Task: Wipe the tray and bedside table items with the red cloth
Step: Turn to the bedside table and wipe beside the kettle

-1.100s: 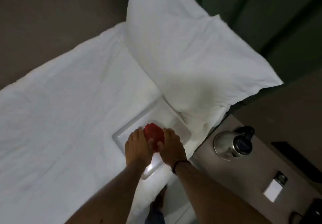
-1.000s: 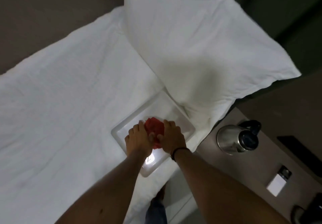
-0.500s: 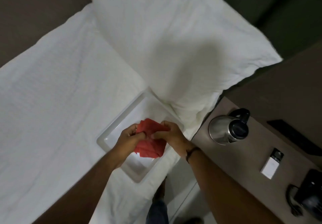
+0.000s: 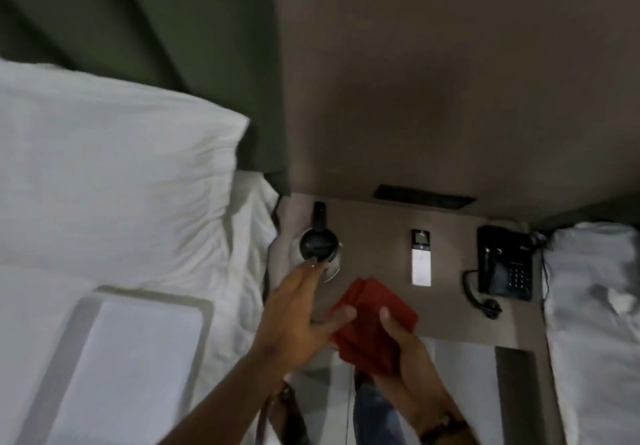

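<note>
From my seat the whole frame is soft with blur, and parts of it I cannot read. The kettle [image 4: 320,249] stands at the left end of the bedside table [image 4: 377,236], but my left hand [image 4: 294,320] covers its near side; the fingers [image 4: 311,269] are spread apart and reach its lower rim, and I cannot tell whether they touch it. The left thumb lies against the red cloth [image 4: 372,320]. My right hand [image 4: 408,347] is clamped on that cloth from below, thumb on top, holding it bunched above the table's front edge; the cloth hides most of the palm. A band sits on the right wrist, cut off near the bottom edge.

The white tray [image 4: 86,323] lies on the bed at lower left, its near end running out of frame, well apart from the cloth. A white pillow [image 4: 114,181] rests above it.

On the brown tabletop a slim white remote [image 4: 421,261] lies in the middle and a dark telephone [image 4: 504,262] with a coiled cord sits to the right. A dark slot [image 4: 424,197] is set in the brown wall panel behind. Green panelling backs the pillow, and more white bedding [image 4: 595,306] shows at far right.
</note>
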### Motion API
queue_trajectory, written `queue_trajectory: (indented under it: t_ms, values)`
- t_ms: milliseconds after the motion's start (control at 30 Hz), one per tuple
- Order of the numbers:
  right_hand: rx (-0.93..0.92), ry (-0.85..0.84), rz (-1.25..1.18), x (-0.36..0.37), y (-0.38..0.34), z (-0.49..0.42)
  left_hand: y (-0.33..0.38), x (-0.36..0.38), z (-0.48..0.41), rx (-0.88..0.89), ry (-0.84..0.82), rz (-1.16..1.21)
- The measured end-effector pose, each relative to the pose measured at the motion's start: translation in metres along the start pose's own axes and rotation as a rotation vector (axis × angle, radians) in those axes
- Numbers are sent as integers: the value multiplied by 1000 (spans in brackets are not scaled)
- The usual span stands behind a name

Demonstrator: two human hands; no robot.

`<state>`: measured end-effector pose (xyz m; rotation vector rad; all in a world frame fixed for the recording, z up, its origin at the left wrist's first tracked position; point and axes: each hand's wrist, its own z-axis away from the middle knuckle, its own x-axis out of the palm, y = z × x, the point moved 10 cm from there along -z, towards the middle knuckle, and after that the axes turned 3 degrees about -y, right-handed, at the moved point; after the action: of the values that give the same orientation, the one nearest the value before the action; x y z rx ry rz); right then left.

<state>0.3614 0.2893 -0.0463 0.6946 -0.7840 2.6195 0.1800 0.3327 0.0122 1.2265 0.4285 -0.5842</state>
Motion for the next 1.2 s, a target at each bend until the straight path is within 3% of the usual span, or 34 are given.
queue_trajectory:
  t_ms: [167,300,433,533,600,733,900,1033,1100,1200]
  values:
    - [-194,247,56,-92,-55,-58,-27,52,-92,-57,30,-510]
    - [-294,217,158,-101,-73,-137,-59,85,-134,-129,-11,-689]
    - [-324,29,249,-78,-70,-230,-89,102,-145,-203,-40,-665]
    - [-263,-128,278,-48,-54,-278,-95,104,-145,-143,-2,-618]
    - [-316,-203,361,-28,-45,-288,-93,104,-146,-110,25,-628]
    - [-578,-27,654,-32,-27,-260,-93,107,-149,-97,45,-604]
    - [-636,-40,596,-24,25,-201,-88,107,-144,-72,20,-568]
    - [-659,-58,736,-17,-31,-231,-83,104,-149,-40,71,-620]
    - [-600,-111,718,-11,-57,-265,-86,104,-150,-56,66,-620]
    - [-323,-132,553,-20,-60,-318,-92,105,-149,-84,48,-576]
